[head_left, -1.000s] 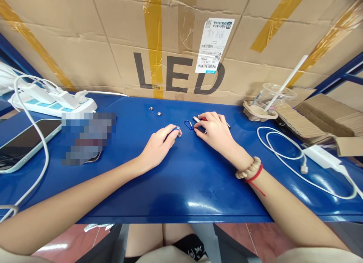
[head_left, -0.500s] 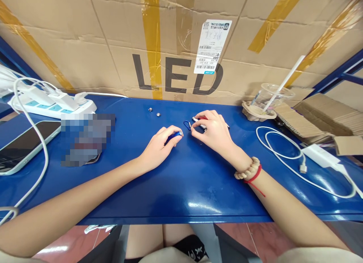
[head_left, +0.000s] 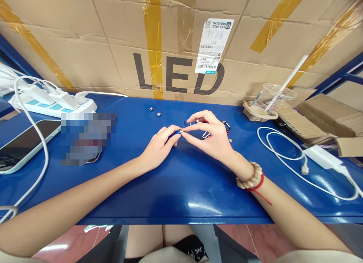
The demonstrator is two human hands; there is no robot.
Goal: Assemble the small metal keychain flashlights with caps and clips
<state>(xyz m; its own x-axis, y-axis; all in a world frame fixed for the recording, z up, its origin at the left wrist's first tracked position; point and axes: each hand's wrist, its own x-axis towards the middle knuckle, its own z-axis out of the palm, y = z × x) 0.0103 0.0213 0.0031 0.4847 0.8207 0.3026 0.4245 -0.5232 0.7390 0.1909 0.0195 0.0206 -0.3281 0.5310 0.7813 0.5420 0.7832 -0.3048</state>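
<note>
Both hands meet at mid-counter. Left hand (head_left: 159, 146) pinches a small blue tube (head_left: 176, 133) between thumb and fingers, its end pointing right. Right hand (head_left: 211, 136) has thumb and forefinger closed at that end, touching it; whether they hold a separate part is too small to tell. Under the right hand's fingers lie a blue clip (head_left: 187, 123) and other small metal pieces (head_left: 206, 134), partly hidden. Two silver caps (head_left: 154, 111) sit just behind the hands on the blue counter (head_left: 181, 187). Farther left lie a power strip (head_left: 53, 102) and a phone (head_left: 24, 144); right, a plastic cup (head_left: 270, 98) with straw and a white cable (head_left: 283, 157). Cardboard (head_left: 113, 40) marked LED stands behind.
</note>
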